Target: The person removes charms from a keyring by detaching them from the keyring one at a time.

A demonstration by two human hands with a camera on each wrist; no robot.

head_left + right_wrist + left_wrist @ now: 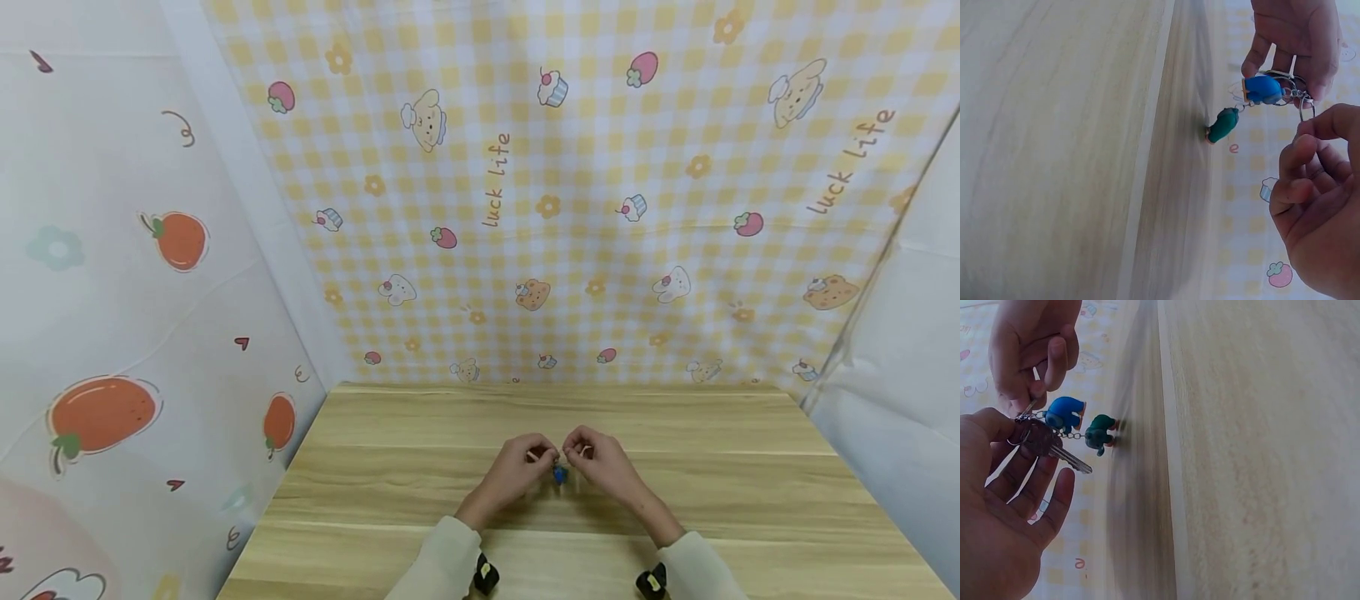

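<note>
Over the middle of the table, my left hand (517, 467) and right hand (606, 462) meet nearly fingertip to fingertip. In the left wrist view, my left thumb and fingers grip a metal key (1071, 459) by its head, its blade sticking out. My right hand pinches a metal key ring (1307, 109) between thumb and forefinger. Short chains hang from there, carrying a blue elephant-like figure (1066, 412) and a dark green one (1100, 432). Whether the key is threaded on the ring cannot be told, since fingers cover that spot.
The wood-grain table (390, 467) spreads around both hands. A yellow checked cloth (540, 250) hangs behind its back edge, with white printed cloth (135, 317) on the left and plain white cloth (900, 367) on the right.
</note>
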